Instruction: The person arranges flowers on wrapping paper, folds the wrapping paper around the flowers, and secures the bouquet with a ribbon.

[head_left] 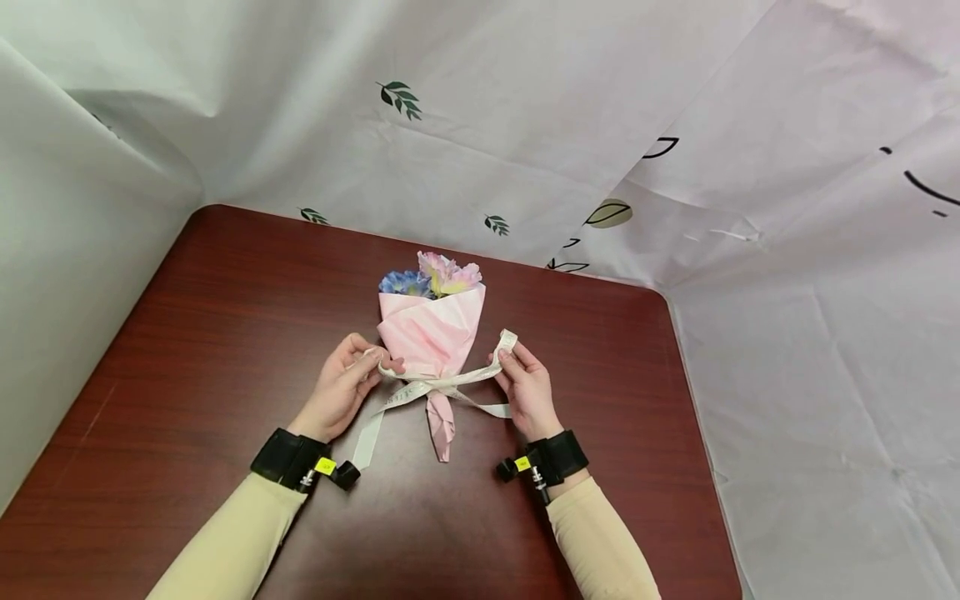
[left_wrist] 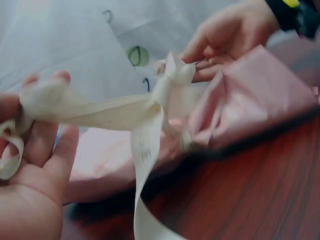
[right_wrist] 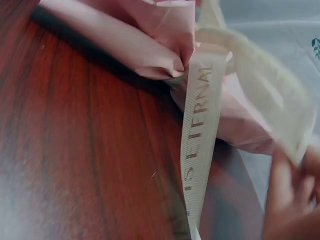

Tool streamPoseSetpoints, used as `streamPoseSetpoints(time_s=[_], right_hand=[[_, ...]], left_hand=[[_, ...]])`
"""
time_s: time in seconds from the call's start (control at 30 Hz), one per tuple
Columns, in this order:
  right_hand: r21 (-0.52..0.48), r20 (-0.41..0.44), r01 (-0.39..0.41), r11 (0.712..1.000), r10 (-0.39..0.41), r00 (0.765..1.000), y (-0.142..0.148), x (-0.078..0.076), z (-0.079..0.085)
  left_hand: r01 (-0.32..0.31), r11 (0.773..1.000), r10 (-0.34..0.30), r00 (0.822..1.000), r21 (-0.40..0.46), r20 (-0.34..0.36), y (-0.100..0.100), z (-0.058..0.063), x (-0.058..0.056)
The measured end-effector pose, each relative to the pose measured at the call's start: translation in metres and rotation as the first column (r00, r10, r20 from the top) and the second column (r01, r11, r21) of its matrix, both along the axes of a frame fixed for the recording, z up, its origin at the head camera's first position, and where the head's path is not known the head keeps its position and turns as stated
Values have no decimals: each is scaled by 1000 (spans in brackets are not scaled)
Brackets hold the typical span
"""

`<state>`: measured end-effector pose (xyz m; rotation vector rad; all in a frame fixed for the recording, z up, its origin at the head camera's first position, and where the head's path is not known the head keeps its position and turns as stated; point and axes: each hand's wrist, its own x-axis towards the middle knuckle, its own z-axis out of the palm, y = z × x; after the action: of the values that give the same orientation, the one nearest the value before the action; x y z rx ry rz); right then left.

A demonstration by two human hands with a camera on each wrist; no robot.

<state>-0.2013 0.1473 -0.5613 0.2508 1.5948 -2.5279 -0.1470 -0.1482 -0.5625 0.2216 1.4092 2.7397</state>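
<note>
A bouquet wrapped in pink paper (head_left: 431, 329) lies on the table, with blue flowers (head_left: 405, 283) and pink flowers (head_left: 450, 275) at its far end. Round its narrow waist runs a cream ribbon (head_left: 472, 377), crossed in a knot (left_wrist: 159, 95) above the paper. On the left, my left hand (head_left: 343, 387) pinches one loop of the ribbon. My right hand (head_left: 528, 392) holds the other loop between thumb and fingers. Two loose tails hang below the knot; printed letters show on one tail (right_wrist: 201, 125) in the right wrist view.
The dark red wooden table (head_left: 225, 333) has rounded far corners. Behind it and at both sides hangs a pale cloth (head_left: 525, 100) with leaf prints. Each wrist wears a black strap (head_left: 288, 458) with a small camera.
</note>
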Motion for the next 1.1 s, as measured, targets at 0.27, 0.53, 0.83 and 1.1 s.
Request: streamPoseSetpoints(time_s=[0.27, 0.53, 0.83, 1.1], right_hand=[[282, 91, 155, 947, -187, 978, 11, -8, -10], [711, -144, 170, 683, -96, 985, 23, -9, -15], [889, -228, 203, 411, 14, 973, 38, -11, -10], [889, -197, 170, 424, 18, 980, 44, -7, -8]], left_hand=[[-155, 845, 185, 983, -512, 8, -8, -15, -7], [-198, 488, 190, 975, -850, -118, -14, -14, -4], [-197, 288, 157, 975, -937, -156, -13, -5, -2], [-199, 269, 164, 974, -942, -159, -14, -5, -2]])
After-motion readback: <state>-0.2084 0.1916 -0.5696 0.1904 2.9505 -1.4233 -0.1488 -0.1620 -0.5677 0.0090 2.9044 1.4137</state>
